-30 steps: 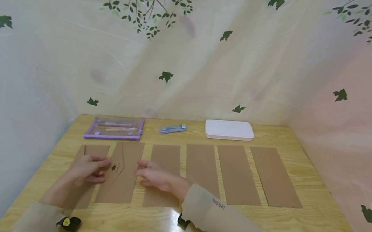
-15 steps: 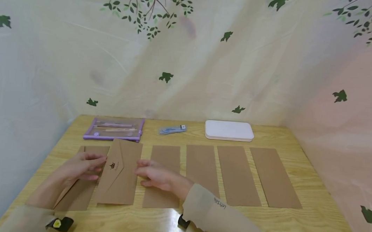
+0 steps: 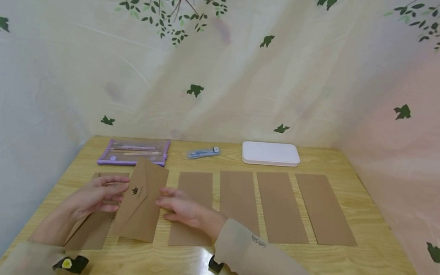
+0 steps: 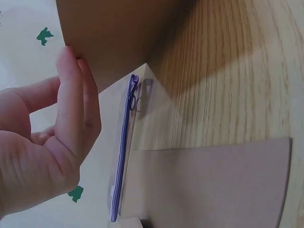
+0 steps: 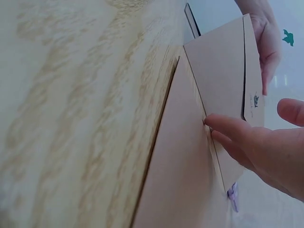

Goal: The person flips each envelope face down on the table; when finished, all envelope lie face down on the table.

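A brown paper envelope [image 3: 145, 208], its pointed flap and small dark crown print facing up, stands tilted between my hands with its left side raised. My left hand [image 3: 99, 195] touches its left edge with nearly straight fingertips. In the left wrist view the envelope's underside [image 4: 118, 38] shows above those fingers [image 4: 71, 99]. At the opposite edge, my right hand [image 3: 186, 208] touches it with extended fingers, and its thumb [image 5: 292, 111] is held apart in the right wrist view. Another brown envelope [image 3: 95, 235] lies under my left forearm, partly hidden.
Several more brown envelopes [image 3: 239, 201] lie in a row to the right on the wooden table [image 3: 371, 237]. Behind them are a purple-edged clear pencil pouch [image 3: 106, 162], a small packet of blue pens [image 3: 203, 153] and a white case [image 3: 270, 153]. A leaf-printed cloth [image 3: 231, 71] hangs behind.
The envelope between my hands has gone from lying flat to tilted, its left side and top end rising. My left hand moved slightly left; my right hand stayed nearly in place.
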{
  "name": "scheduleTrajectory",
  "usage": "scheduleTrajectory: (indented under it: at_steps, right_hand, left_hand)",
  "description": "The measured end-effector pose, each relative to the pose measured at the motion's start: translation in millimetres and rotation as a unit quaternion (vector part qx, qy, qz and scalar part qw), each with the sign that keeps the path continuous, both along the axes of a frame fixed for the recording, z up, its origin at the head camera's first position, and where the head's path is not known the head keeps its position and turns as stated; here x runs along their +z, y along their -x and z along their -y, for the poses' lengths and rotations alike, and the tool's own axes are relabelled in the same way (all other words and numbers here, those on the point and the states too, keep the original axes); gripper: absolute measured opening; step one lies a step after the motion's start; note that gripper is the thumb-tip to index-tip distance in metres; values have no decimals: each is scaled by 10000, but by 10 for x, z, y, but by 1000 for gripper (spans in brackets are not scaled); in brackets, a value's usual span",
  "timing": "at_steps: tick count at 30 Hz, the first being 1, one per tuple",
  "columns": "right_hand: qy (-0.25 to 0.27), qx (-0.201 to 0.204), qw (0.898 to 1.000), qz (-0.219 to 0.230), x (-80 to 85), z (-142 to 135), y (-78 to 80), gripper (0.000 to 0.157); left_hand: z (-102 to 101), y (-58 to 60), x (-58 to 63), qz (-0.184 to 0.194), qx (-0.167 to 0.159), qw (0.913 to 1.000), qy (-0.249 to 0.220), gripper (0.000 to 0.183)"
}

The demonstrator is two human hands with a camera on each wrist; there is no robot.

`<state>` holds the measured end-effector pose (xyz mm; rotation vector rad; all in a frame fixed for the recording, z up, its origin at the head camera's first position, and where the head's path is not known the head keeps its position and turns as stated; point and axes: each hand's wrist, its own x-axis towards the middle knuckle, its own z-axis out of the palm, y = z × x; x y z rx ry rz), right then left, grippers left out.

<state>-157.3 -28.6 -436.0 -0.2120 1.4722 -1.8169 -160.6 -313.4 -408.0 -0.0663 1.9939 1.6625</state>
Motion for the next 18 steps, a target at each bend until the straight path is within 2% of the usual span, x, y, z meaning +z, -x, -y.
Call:
scheduleTrajectory:
  at_steps: [13,18]
  right_hand:
    - [25,-1,10000,-33,7,35,-12,62]
    - [-66,107,9997,-218,14,43,-15,58]
  left_hand:
    - [-14,17,31,65,-58,9990,-443,24]
    - [-49,23,37,35,-76,9992,-394,25]
